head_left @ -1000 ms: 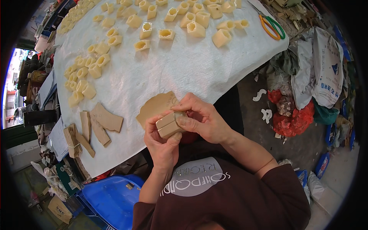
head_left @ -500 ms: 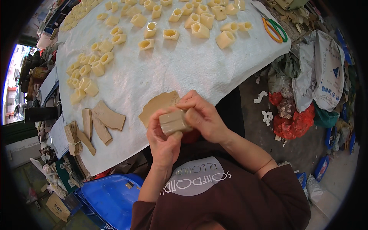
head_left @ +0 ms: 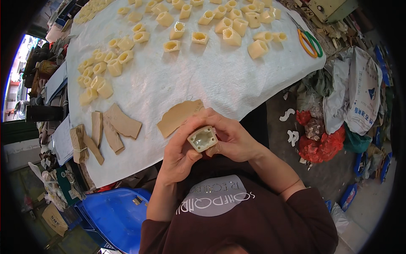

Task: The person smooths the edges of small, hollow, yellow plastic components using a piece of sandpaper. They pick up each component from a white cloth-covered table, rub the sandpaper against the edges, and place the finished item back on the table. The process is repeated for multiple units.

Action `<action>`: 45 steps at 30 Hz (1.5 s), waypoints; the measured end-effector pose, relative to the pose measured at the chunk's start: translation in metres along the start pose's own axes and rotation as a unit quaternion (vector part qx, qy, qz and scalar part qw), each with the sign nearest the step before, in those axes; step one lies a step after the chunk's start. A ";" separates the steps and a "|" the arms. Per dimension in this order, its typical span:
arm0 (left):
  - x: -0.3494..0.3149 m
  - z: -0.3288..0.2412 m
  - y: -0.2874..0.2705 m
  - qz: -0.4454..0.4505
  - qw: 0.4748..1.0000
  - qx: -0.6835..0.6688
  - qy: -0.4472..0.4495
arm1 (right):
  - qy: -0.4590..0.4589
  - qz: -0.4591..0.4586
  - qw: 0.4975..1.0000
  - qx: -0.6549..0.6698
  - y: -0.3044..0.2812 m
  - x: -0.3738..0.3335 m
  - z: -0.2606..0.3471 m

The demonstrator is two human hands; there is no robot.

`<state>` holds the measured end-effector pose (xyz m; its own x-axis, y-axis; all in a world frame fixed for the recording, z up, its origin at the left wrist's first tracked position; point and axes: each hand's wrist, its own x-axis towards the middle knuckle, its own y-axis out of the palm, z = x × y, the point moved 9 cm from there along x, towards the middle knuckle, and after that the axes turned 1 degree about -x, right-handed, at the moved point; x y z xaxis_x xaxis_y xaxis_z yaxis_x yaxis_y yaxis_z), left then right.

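Close in front of my body, my two hands hold a small hollow block (head_left: 195, 142), pale greenish-cream, its open cavity facing up with small round holes in the rim's corners. My left hand (head_left: 174, 157) curls round its left side, thumb at the lower edge. From the right, my right hand (head_left: 237, 137) grips it, with its fingers over the far side. Just beyond lies a flat tan piece with a wavy edge (head_left: 174, 120), on the white table cover (head_left: 156, 82). Several hollow cream blocks (head_left: 258, 49) stand or lie farther away on the cover.
Tan strips and curved pieces (head_left: 125, 121) lie at the left, beside a tied tan bundle (head_left: 78, 146). Scissors with orange and green handles (head_left: 311, 43) rest at the far right. A blue plastic chair (head_left: 116, 216) is lower left; red bags (head_left: 323, 146) and white sacks (head_left: 361, 91) sit right.
The block has been turned: its smooth tan side faced up before, and now its open end does. My right hand has closed round it. The view has shifted slightly.
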<state>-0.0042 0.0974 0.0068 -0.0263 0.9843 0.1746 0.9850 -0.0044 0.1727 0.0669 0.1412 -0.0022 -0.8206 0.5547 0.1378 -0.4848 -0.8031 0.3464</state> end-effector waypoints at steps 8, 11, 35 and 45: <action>0.002 -0.003 0.009 -0.022 0.999 0.025 0.006 | -0.028 -0.073 0.997 0.020 0.006 -0.001 0.006; 0.001 -0.001 0.011 -0.048 0.998 -0.008 0.032 | -0.048 -0.098 0.994 -0.020 0.004 -0.004 0.007; -0.008 0.030 0.005 -0.241 0.941 -0.234 -0.037 | -0.065 -0.042 0.997 0.020 -0.004 -0.002 -0.012; -0.012 0.030 -0.003 -0.220 0.935 -0.271 -0.069 | -0.125 -0.008 0.972 -0.198 0.010 -0.007 0.004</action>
<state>-0.0019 0.0905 -0.0251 -0.3486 0.9254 -0.1487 0.6518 0.3533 0.6711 0.0691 0.1304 0.0043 -0.7360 0.5640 0.3744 -0.6166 -0.7868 -0.0268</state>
